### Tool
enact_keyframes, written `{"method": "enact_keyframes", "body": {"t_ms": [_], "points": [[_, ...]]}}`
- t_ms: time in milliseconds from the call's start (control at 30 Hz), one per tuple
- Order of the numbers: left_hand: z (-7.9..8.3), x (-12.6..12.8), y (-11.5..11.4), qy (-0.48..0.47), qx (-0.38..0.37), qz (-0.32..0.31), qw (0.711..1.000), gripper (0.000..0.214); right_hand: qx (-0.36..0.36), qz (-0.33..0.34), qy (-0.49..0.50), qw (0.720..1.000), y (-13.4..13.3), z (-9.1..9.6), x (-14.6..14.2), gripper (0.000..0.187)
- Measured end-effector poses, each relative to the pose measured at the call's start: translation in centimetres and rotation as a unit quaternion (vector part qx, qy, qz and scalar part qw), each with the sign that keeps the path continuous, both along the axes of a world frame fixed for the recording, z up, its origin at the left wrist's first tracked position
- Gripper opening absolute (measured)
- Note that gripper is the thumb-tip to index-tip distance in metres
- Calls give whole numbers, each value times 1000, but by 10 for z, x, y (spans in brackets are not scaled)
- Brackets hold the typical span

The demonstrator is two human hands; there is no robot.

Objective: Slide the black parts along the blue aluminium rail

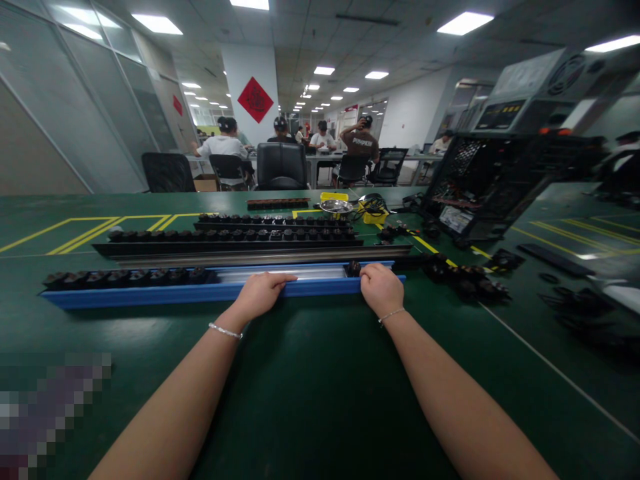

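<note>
A long blue channel point(165, 295) lies across the green table in front of me. Its left part holds a row of several small black parts point(135, 275), and bare metal shows along its middle. My left hand point(263, 293) is closed over the near wall, thumb and forefinger together on the rim. My right hand point(383, 288) is curled over the same wall near the right end. Against its fingertips, inside the channel, sits a single black part point(354, 269). Whether the right fingers also grip that part is hidden.
Behind the channel lie dark rails point(225, 249) with rows of black parts. Farther back are a metal dish point(336, 207) and a yellow bin point(374, 213). Loose black pieces point(470, 280) and an open computer case point(480, 180) are on the right. People sit at tables beyond.
</note>
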State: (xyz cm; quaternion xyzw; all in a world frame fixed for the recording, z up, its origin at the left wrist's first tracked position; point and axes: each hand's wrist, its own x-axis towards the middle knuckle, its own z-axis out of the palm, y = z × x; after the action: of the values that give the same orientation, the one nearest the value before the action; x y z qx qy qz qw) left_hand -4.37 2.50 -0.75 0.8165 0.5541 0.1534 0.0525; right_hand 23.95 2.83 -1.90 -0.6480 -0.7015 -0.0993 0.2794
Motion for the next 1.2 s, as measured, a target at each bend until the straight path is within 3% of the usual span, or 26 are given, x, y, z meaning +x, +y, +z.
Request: {"method": "enact_keyframes", "body": {"t_ms": [433,633,733,933,1200], "points": [[0,0,0,2,-8,2,1000,36,10,-63,1,998,3,-1,7,28],[-1,0,1,-3,-4,-1,1000,36,41,-76,26,996,2,-2,0,18],[-2,0,1,-5,-2,-2,1000,36,59,-74,58,994,3,-3,-5,34],[-2,0,1,-8,-2,-1,1000,36,17,-75,87,993,6,-6,-6,29],[-1,0,1,-2,-3,2,1000,36,31,-117,99,988,9,-10,1,28]]}}
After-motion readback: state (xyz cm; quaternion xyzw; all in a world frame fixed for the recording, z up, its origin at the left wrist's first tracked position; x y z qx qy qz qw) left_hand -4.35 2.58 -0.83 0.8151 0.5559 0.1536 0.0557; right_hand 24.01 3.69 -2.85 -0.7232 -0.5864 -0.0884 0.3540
